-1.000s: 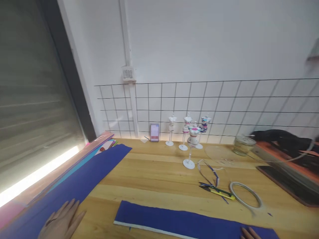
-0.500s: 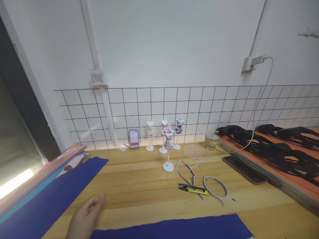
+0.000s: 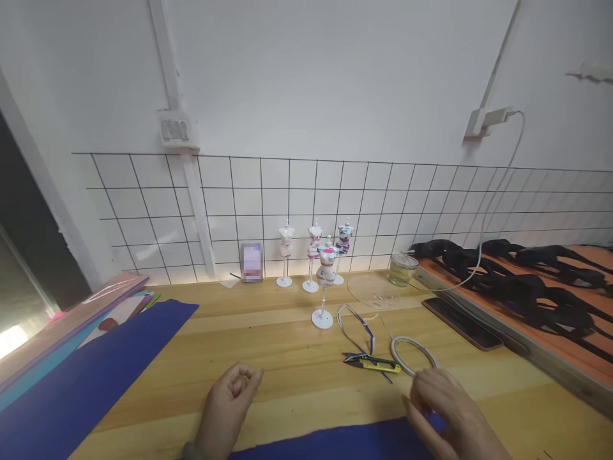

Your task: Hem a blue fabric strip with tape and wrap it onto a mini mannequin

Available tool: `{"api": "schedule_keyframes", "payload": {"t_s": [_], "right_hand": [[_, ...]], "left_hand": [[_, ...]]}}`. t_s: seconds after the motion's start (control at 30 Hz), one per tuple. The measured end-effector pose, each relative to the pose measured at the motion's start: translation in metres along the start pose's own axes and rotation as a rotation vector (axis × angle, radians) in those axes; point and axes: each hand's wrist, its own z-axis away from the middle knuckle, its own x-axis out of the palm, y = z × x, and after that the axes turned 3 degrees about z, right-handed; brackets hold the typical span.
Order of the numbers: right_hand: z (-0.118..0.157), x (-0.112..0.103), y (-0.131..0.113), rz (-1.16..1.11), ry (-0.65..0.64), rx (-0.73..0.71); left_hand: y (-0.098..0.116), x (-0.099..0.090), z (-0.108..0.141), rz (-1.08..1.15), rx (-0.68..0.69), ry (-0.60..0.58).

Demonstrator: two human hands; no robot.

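Observation:
My left hand (image 3: 227,409) is just above the wooden table, its fingers curled in a loose fist with nothing visible in them. Past the far corner of the blue fabric (image 3: 335,441) at the near edge hovers my right hand (image 3: 450,412), with fingers bent and thumb apart, seemingly holding nothing. Just beyond the right hand lies a roll of white tape (image 3: 400,361). Yellow-handled thread snips (image 3: 378,366) lie left of the roll, beside a loop of blue and white strips (image 3: 368,329). A small painted mannequin (image 3: 326,275) stands upright on a round white base.
Three similar mannequins (image 3: 286,246) stand behind, near the wall grid. A phone (image 3: 251,263) leans there. To the right are a glass jar (image 3: 402,271), a dark phone (image 3: 462,324) and a cable. A larger blue sheet (image 3: 96,377) covers the left side.
My left hand has moved right, from beside the large blue sheet toward the middle. My right hand has come into view at the lower right. The view has shifted slightly.

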Motion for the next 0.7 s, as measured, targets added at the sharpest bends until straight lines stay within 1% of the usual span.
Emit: {"api": "schedule_keyframes", "payload": {"t_s": [0.1, 0.17, 0.2, 0.27, 0.37, 0.5, 0.6, 0.7], "right_hand": [[-0.029, 0.008, -0.017, -0.061, -0.055, 0.039], [-0.047, 0.020, -0.024, -0.084, -0.148, 0.104], [-0.056, 0.027, -0.025, -0.093, -0.213, 0.165], [-0.075, 0.043, -0.020, -0.088, -0.251, 0.235], [-0.104, 0.066, -0.001, -0.081, -0.268, 0.322], [-0.135, 0.097, 0.022, -0.148, -0.299, 0.380], [-0.149, 0.118, 0.026, -0.235, -0.331, 0.409], [-0.156, 0.132, 0.023, -0.317, -0.352, 0.452]], "left_hand": [[0.002, -0.002, 0.004, -0.004, 0.015, -0.045], [0.004, -0.002, 0.007, -0.028, 0.025, -0.076], [0.004, -0.001, 0.008, -0.053, 0.037, -0.088], [0.004, 0.000, 0.010, -0.122, 0.077, -0.098], [0.002, 0.000, 0.010, -0.205, 0.135, -0.098], [0.003, 0.000, 0.011, -0.209, 0.144, -0.088], [0.006, -0.002, 0.011, -0.171, 0.138, -0.067], [0.009, -0.004, 0.010, -0.143, 0.127, -0.046]]}}
